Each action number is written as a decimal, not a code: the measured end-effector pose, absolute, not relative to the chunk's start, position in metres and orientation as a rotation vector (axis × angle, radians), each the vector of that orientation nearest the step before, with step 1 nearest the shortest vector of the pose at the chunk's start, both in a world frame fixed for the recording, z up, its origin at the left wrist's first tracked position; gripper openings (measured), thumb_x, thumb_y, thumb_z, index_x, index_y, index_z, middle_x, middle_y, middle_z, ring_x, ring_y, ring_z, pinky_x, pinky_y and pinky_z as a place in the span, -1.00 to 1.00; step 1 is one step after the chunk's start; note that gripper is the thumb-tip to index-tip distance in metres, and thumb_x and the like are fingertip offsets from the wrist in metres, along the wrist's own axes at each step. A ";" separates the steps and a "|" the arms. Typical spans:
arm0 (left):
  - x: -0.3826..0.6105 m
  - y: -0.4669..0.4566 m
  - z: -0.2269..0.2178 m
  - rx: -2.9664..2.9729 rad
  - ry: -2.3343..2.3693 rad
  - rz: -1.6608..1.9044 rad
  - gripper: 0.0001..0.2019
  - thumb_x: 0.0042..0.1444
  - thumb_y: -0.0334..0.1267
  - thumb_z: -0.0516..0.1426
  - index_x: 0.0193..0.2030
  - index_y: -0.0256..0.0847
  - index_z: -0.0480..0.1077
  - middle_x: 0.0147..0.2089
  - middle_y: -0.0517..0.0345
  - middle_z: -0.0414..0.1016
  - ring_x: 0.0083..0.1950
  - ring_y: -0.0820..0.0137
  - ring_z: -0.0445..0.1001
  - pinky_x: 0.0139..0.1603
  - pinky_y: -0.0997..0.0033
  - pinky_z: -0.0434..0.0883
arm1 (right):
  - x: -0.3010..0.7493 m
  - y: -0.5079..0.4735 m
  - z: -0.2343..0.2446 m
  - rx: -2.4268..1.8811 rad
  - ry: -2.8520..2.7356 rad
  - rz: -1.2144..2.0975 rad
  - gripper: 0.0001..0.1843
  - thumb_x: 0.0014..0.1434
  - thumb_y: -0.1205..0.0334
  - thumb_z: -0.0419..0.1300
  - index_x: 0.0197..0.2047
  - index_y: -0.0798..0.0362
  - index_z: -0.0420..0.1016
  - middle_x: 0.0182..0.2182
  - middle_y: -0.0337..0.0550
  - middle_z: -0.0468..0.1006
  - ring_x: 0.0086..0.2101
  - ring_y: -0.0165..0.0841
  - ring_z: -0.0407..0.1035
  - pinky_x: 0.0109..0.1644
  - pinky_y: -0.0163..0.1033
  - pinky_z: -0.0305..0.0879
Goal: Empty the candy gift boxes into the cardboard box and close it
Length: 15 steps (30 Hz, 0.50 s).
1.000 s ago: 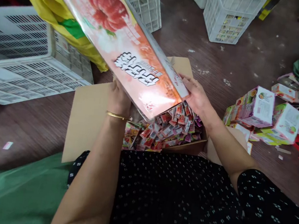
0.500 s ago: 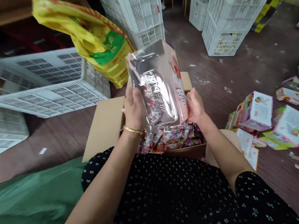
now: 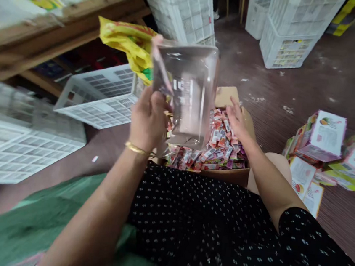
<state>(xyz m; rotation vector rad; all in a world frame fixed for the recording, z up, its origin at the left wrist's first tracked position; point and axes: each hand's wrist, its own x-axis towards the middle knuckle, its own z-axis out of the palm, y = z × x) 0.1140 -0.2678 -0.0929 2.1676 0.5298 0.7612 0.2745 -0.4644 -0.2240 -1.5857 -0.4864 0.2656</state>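
Note:
My left hand (image 3: 149,119) grips a clear plastic tray (image 3: 196,105) by its left side and holds it raised and tilted, its inside see-through and bare. Along the tray's left edge shows a thin pinkish strip, blurred. Below it stands an open cardboard box (image 3: 228,175) filled with small wrapped sachets (image 3: 218,148), mostly pink and red with some purple. Over the box's right side my right hand (image 3: 237,120) is open, fingers apart, holding nothing. I cannot tell whether its fingertips touch the sachets.
A yellow bag (image 3: 127,39) and a tilted white crate (image 3: 103,112) stand left of the box. More crates (image 3: 294,48) are stacked behind. Printed cartons (image 3: 326,136) lie on the floor at right. A green cloth or sack (image 3: 48,216) lies at lower left. A wooden bench (image 3: 82,17) runs along upper left.
My right hand has let go of the tray's printed side and moved over the box. My left hand has turned the tray and drawn it leftward. The view has swung left.

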 end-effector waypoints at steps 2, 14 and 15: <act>0.081 -0.252 -0.075 2.231 0.640 0.865 -0.77 0.45 -0.15 0.02 -0.25 -0.16 0.29 -0.48 0.22 0.36 -0.59 0.51 0.21 -0.53 0.40 0.13 | 0.284 -0.462 -0.240 -1.709 -0.455 0.173 0.07 0.16 -0.64 0.05 0.47 -0.07 0.34 0.33 0.09 0.48 0.37 0.03 0.32 0.55 0.21 0.12; 0.008 -0.263 -0.118 2.428 0.650 0.748 -0.51 0.27 -0.01 0.14 0.24 -0.20 0.53 -0.14 0.02 0.64 -0.26 0.29 0.50 -0.08 0.25 0.50 | 0.208 -0.435 -0.226 -1.261 -0.822 0.426 0.20 0.08 -0.70 0.20 0.57 -0.16 0.17 0.52 0.01 0.21 0.50 -0.04 0.11 0.55 0.23 0.14; 0.013 -0.272 -0.126 2.394 0.599 0.689 -0.49 0.26 -0.01 0.16 0.25 -0.19 0.53 -0.11 0.00 0.64 -0.27 0.28 0.50 -0.08 0.23 0.51 | 0.201 -0.433 -0.225 -1.206 -0.764 0.493 0.24 0.02 -0.72 0.22 0.56 -0.19 0.19 0.50 -0.01 0.26 0.47 -0.03 0.16 0.53 0.23 0.18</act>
